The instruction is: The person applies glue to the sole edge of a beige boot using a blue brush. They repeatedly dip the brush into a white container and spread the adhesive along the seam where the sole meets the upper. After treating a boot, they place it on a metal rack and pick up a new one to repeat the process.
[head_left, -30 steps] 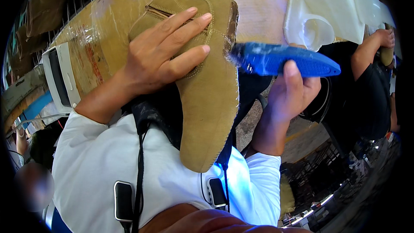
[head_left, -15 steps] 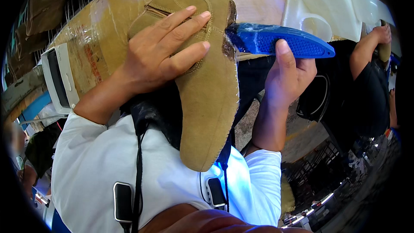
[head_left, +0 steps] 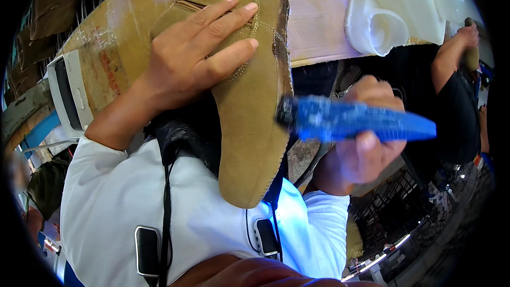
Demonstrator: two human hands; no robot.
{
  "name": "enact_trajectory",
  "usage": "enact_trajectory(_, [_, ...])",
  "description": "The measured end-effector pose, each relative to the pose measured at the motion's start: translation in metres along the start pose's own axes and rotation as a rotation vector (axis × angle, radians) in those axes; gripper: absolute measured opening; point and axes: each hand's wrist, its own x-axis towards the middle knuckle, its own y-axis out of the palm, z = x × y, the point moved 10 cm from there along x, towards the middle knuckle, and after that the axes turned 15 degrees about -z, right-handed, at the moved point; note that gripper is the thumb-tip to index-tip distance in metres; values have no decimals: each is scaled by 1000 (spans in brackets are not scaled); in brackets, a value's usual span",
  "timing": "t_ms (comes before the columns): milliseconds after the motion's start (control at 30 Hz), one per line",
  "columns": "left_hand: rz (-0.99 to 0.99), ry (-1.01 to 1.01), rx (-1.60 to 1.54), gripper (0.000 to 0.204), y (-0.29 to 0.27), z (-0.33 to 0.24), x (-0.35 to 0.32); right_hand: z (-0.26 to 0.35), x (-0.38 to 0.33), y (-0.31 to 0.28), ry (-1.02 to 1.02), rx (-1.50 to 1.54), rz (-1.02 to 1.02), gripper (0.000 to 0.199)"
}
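Note:
A tan suede ankle boot (head_left: 249,106) lies on its side, its toe pointing down toward me and its sole edge facing right. My left hand (head_left: 199,53) rests flat across the upper near the zipper, fingers stretched and apart, pressing it. Closed round a blue-handled brush (head_left: 366,119) is my right hand (head_left: 366,154), somewhat smeared by motion. The brush's dark tip touches the sole edge about midway along. A dark, wet-looking band runs along that edge from the heel to the tip.
Cardboard (head_left: 313,16) covers the bench under the boot. At the back right stands a cut translucent plastic jug (head_left: 390,21). A white box (head_left: 71,93) sits left; brown boots (head_left: 58,10) hang at the far left. Another person's arm (head_left: 451,56) shows on the right.
The brush has moved from the heel down along the sole edge toward me, and my right hand has turned over around it. The boot and my left hand have shifted slightly up and left.

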Motion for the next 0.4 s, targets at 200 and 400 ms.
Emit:
enact_trajectory(200, [21, 1, 1, 40, 0, -5, 7, 0, 4, -13, 85, -26, -111, 27])
enact_trajectory(400, [170, -11, 52, 51, 6, -8, 13, 14, -1, -8, -41, 65, 31, 37])
